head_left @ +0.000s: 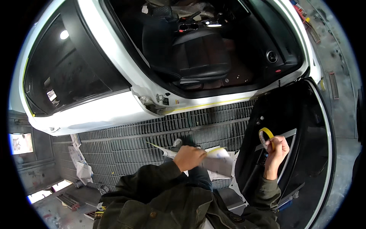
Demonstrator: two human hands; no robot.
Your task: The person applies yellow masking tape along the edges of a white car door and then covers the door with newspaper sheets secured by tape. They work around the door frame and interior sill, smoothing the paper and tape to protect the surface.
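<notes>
My right hand (277, 154) grips a roll of yellow tape (265, 132) by its edge, in front of the open car door's dark inner side. Over the middle of my body, my left hand (189, 158) is closed on a sheet of white paper (218, 158) with yellow tape along its edge. Part of the sheet sticks out to the left of the fist, ending in a thin yellow point. Motion smears the sheet's right part, and the fingers of this hand are partly hidden.
A white car (103, 110) stands ahead, its front door (301, 114) swung open at the right. Inside is a black seat (200, 53). Yellow tape (213, 104) runs along the sill. The floor is metal grating (126, 152), with loose papers (81, 164) at the left.
</notes>
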